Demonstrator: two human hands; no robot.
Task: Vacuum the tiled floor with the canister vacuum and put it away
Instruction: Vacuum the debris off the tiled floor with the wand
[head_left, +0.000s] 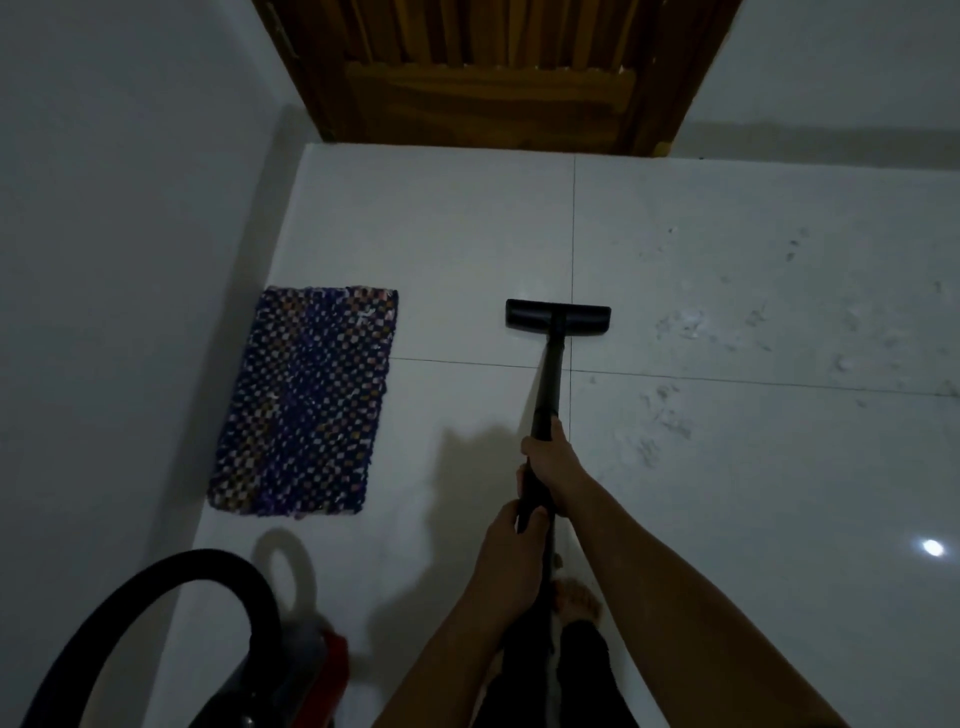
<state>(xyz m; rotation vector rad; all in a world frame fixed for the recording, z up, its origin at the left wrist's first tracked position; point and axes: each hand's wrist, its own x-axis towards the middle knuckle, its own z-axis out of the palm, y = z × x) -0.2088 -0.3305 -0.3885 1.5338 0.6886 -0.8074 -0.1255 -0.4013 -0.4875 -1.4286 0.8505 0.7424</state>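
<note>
Both of my hands grip the black vacuum wand (549, 384). My right hand (551, 465) holds it higher up the tube, and my left hand (511, 540) holds it just below. The flat black floor head (558, 315) rests on the white tiled floor (727, 467) ahead of me, straddling a tile joint. Pale dust and debris (680, 325) lie scattered on the tiles to the right of the head. The canister vacuum (317, 670), grey and red, stands at the lower left with its black hose (171, 587) arching over it.
A blue checkered woven mat (311, 402) lies on the floor by the left wall (114, 312). A brown wooden door (488, 73) is straight ahead. My bare foot (579, 603) stands under the wand.
</note>
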